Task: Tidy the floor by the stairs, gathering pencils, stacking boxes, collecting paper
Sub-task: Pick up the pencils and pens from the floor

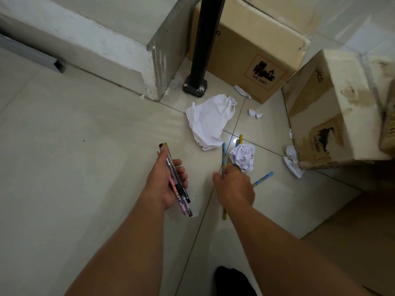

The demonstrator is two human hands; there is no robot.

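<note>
My left hand (165,182) is shut on a bundle of pens and pencils (178,184), held palm up over the tiled floor. To its right, my right hand (235,189) is closed around a blue pencil (223,154) and a yellow one whose end (224,214) sticks out below the wrist. Another blue pencil (263,179) lies on the floor just right of that hand. A crumpled paper ball (243,157) rests right beyond my right fingers, over more pencils. A larger crumpled white sheet (210,120) lies further back. Two cardboard boxes (254,50) (329,116) stand behind.
A black post (203,45) on a square foot stands beside the concrete stair step (132,45). Small paper scraps (294,161) (254,113) lie around the boxes. A flat cardboard sheet (352,238) lies at the lower right. A dark foot (233,280) shows at the bottom edge.
</note>
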